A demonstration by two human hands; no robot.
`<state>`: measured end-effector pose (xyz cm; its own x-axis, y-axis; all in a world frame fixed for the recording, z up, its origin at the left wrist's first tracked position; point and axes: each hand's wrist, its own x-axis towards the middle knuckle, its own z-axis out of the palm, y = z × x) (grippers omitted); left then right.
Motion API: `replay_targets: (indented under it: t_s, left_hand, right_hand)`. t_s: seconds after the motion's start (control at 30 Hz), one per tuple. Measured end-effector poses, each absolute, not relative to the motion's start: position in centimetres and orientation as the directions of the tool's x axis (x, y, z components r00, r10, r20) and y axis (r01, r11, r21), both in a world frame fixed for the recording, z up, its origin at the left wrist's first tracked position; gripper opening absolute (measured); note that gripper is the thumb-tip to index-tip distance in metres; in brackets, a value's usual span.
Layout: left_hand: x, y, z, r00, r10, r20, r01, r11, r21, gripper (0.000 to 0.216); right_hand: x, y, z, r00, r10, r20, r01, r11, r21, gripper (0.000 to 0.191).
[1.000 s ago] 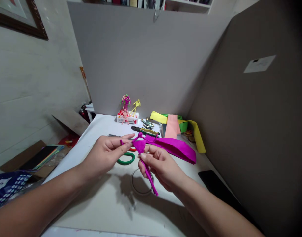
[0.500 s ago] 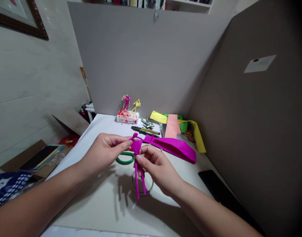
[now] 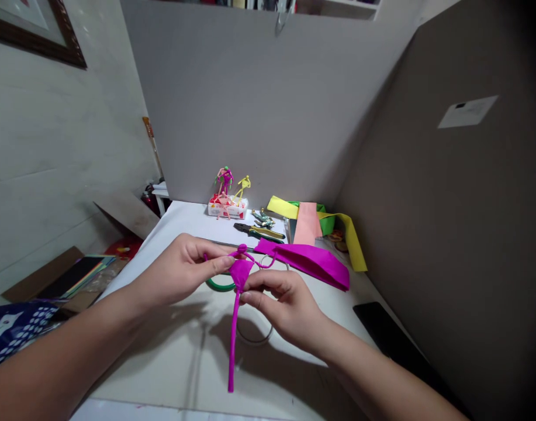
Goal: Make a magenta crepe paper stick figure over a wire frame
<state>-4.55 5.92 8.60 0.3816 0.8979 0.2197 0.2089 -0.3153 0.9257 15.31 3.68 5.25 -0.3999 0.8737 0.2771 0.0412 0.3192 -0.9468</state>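
Note:
A magenta paper-wrapped wire figure (image 3: 240, 273) is held between both hands above the table. It has a small round head, thin arms and a flat triangular torso. Thumb and fingers of my left hand (image 3: 193, 263) pinch it at the shoulder on the left. My right hand (image 3: 279, 295) pinches it at the waist, just below the torso. One long straight leg shows, hanging down; the other cannot be made out. Behind the hands lies a strip of magenta crepe paper (image 3: 314, 264). Partly covered by the left fingers are green-handled scissors (image 3: 221, 286).
Pliers (image 3: 259, 233) lie beyond the hands, near silvery metal pieces (image 3: 262, 218). Several small wire figures (image 3: 225, 180) stand at a white-red box (image 3: 227, 209). Yellow (image 3: 354, 240), peach (image 3: 307, 223) and green paper strips lie at the back right. A black phone-like slab (image 3: 393, 336) rests at right.
The figure's legs, apart before, now appear as one longer line hanging down. Its right arm now curves out into view. My right hand has moved slightly up at the waist.

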Motion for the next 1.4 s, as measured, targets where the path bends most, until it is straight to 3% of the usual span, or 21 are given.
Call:
replay_targets:
  t_s: [0.1, 0.27, 0.33, 0.43, 0.53, 0.77, 1.0, 1.13, 1.4]
  left_hand:
    - [-4.7, 6.3, 8.5, 0.359, 0.911, 0.205, 0.153, -0.274, 0.95, 0.011]
    - [-4.1, 6.6, 7.9, 0.311, 0.944, 0.11, -0.018, -0.11, 0.994, 0.024]
    - [-3.4, 6.4, 7.5, 0.322, 0.945, 0.054, 0.017, -0.063, 0.998, 0.031]
    - [-2.5, 6.0, 7.0, 0.404, 0.914, -0.025, 0.204, -0.064, 0.977, 0.028]
    - [-2.1, 5.5, 7.2, 0.427, 0.903, -0.052, 0.302, -0.089, 0.949, 0.021]
    - [-2.0, 5.1, 7.9, 0.473, 0.879, -0.06, 0.316, -0.105, 0.943, 0.016]
    - [-1.9, 4.5, 8.0, 0.52, 0.853, -0.053, 0.445, -0.217, 0.869, 0.029]
    - [-2.1, 4.6, 7.8, 0.525, 0.849, -0.065, 0.419, -0.191, 0.888, 0.028]
    - [-2.9, 5.6, 7.7, 0.406, 0.913, 0.048, 0.272, -0.17, 0.947, 0.023]
  right_hand:
    - [15.3, 3.7, 5.4, -0.376, 0.891, 0.256, 0.004, 0.278, -0.96, 0.005]
    - [15.1, 4.6, 5.1, -0.172, 0.956, 0.238, -0.095, 0.224, -0.97, 0.011]
    - [15.0, 5.0, 4.8, -0.11, 0.961, 0.255, -0.1, 0.245, -0.964, 0.011]
    - [14.8, 5.2, 4.5, -0.081, 0.961, 0.265, -0.1, 0.256, -0.961, 0.012]
    - [14.8, 4.9, 4.8, -0.123, 0.96, 0.25, -0.109, 0.237, -0.965, 0.012]
    - [14.9, 4.4, 5.2, -0.224, 0.944, 0.242, -0.2, 0.199, -0.959, 0.017]
    - [15.6, 5.2, 4.7, -0.371, 0.927, 0.056, -0.222, -0.03, -0.975, 0.036]
    - [15.7, 5.5, 4.9, -0.428, 0.904, 0.012, -0.231, -0.096, -0.968, 0.035]
    - [15.8, 5.7, 5.1, -0.316, 0.944, 0.093, -0.263, 0.007, -0.965, 0.025]
